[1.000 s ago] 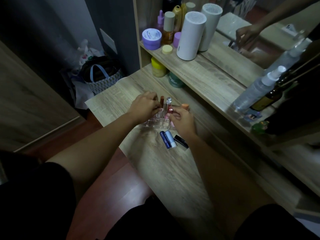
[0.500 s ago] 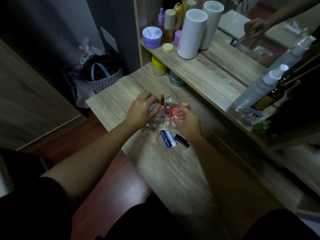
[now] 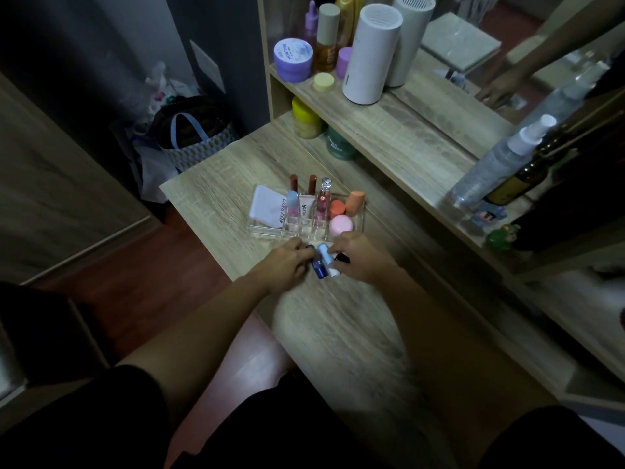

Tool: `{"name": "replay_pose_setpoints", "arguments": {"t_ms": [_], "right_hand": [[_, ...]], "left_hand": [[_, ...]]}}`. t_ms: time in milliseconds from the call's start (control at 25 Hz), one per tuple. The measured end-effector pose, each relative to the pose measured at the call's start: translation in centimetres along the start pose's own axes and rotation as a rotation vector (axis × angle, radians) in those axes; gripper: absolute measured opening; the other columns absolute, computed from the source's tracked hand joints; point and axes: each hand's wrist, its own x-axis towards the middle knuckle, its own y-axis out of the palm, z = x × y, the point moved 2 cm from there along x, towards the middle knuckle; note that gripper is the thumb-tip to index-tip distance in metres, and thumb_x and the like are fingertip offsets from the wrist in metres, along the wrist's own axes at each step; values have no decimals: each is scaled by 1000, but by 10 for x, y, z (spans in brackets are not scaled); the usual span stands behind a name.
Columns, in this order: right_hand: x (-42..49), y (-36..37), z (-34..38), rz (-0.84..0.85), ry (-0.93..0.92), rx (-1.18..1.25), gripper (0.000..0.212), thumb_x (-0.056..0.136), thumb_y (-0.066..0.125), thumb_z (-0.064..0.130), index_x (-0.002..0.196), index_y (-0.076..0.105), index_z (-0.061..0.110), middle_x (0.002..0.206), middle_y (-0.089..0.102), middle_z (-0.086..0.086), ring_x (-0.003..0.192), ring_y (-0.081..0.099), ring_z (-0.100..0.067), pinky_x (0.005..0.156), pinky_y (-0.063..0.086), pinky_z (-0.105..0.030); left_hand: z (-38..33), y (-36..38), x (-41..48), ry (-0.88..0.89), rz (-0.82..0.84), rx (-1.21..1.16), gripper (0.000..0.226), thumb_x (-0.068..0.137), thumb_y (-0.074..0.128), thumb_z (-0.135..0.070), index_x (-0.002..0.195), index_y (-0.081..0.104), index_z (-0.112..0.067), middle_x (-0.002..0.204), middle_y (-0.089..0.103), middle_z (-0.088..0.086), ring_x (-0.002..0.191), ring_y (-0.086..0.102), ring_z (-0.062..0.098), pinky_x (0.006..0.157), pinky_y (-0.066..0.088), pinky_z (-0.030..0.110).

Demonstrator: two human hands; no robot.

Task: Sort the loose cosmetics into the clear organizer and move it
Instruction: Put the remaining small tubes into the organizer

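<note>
On the wooden dressing table (image 3: 216, 198), the clear organizer (image 3: 359, 221) sits a little way in from the front edge, already stocked with upright lipsticks, a white compact (image 3: 267, 206) lying in its left bay, and a pink round pot (image 3: 341, 225) and a peach sponge (image 3: 356, 200) on the right. Just in front of it three loose tubes are left on the table: a dark blue tube (image 3: 318, 267), a pale blue tube (image 3: 327, 262) touching it, and a black tube (image 3: 342, 258) mostly hidden. The left hand (image 3: 287, 265) has its fingertips curled against the dark blue tube, and the right hand (image 3: 360, 258) has its fingers closed down over the pale and black tubes; whether either is actually pinched tight I cannot tell from here. These look like light, smooth, hard little cylinders that would roll or slip, so a pinch across the middle of the barrel seems best. The organizer looks rigid but slick and top-heavy with its standing sticks; I would take it by both end walls, low, and keep it level.
</note>
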Motion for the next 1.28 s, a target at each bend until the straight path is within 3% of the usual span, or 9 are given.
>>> {"name": "replay_pose_setpoints", "arguments": {"t_ms": [160,320,640,760,880,1080,1160,1240,1280], "right_hand": [[1,4,3,-40,11,6,31,86,64,29,114,65,16,105,70,-5,91,64,-17,82,56,-35],[5,6,10,-69,39,-53,28,87,60,34,109,63,16,104,70,-6,92,66,-23,80,57,-39],[13,13,25,-64,154,12,33,83,64,32,105,54,10,98,68,-11,87,65,-28,71,52,-34],[7,9,23,-175,230,359,33,78,70,26,104,56,11,90,67,-7,79,64,-23,70,56,-34],[5,-4,18,-327,300,721,33,80,72,19,111,63,15,92,68,-1,79,66,-16,67,55,-21],[13,-10,32,-526,304,972,30,80,73,11,109,65,8,93,68,4,77,63,2,64,51,-2],[19,-4,40,-575,303,984,28,80,72,8,107,64,7,94,66,4,76,61,7,64,50,-1],[25,2,45,-604,321,952,26,81,71,9,106,64,9,101,68,-2,78,63,4,65,52,-5],[27,5,46,-606,332,940,26,82,71,9,106,64,9,103,68,-5,79,64,-1,67,52,-7]], "left_hand": [[6,0,-4,-76,-90,-28,19,83,55,-5,101,60,0,99,56,24,88,57,37,76,46,38],[7,6,-3,-367,-197,-214,17,83,61,-22,82,47,-12,84,61,16,76,56,30,64,36,31],[18,13,-4,-721,-247,-530,41,73,76,-28,95,46,-9,92,62,12,92,60,30,71,45,34],[31,1,-17,-673,-286,-663,40,71,77,-25,104,57,-13,86,62,2,82,61,19,74,49,31],[41,-28,-21,-532,-421,-693,19,75,74,-13,91,67,-21,69,60,-7,64,58,7,69,51,22],[37,-67,-8,-368,-543,-622,17,75,74,-8,83,66,-21,72,65,-2,58,59,-9,60,46,0],[33,-69,-4,-332,-536,-534,15,74,75,-9,85,68,-16,76,71,2,65,63,-7,66,49,7],[29,-69,1,-316,-507,-432,18,74,75,-11,91,69,-11,84,75,8,76,68,9,74,51,16],[28,-68,2,-310,-492,-407,20,74,75,-10,93,69,-9,87,75,9,77,67,12,73,49,10]]}}
